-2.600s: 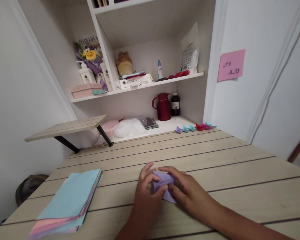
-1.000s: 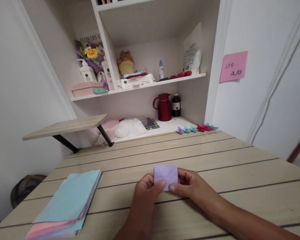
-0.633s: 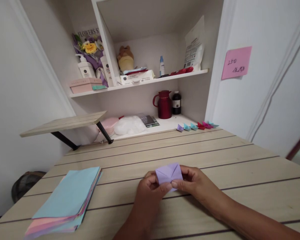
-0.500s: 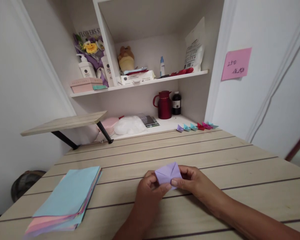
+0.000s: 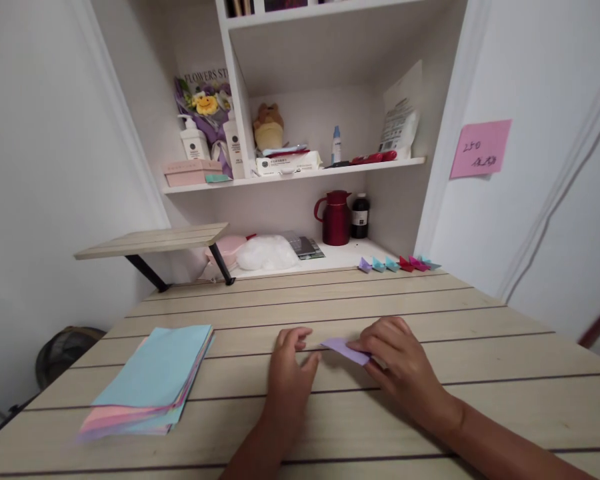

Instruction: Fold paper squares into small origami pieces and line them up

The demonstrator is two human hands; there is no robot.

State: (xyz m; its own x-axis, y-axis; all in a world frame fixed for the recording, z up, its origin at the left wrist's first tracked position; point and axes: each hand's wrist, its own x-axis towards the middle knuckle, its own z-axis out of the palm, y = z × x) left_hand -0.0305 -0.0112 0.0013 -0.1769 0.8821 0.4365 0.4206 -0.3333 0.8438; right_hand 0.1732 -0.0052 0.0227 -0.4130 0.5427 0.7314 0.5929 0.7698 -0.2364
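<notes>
A small folded piece of purple paper (image 5: 347,351) is pinched between the thumb and fingers of my right hand (image 5: 397,353), just above the table. It shows tilted, nearly edge-on, and part of it is covered by my fingers. My left hand (image 5: 291,367) is just to the left of the paper, apart from it, with thumb and fingers spread and nothing between them. Further left lies a stack of coloured paper sheets (image 5: 155,367), light blue on top with pink and purple edges below.
Several small folded paper shapes (image 5: 391,265) line the far right edge of the slatted table (image 5: 260,313). Behind it, a shelf holds a red jug (image 5: 337,219), a dark bottle (image 5: 360,217) and a white plastic bag (image 5: 267,253). A raised wooden stand (image 5: 153,240) is at back left.
My left hand has let go of the purple paper and opened. My right hand has turned the paper from facing me to nearly edge-on. The camera view has shifted slightly.
</notes>
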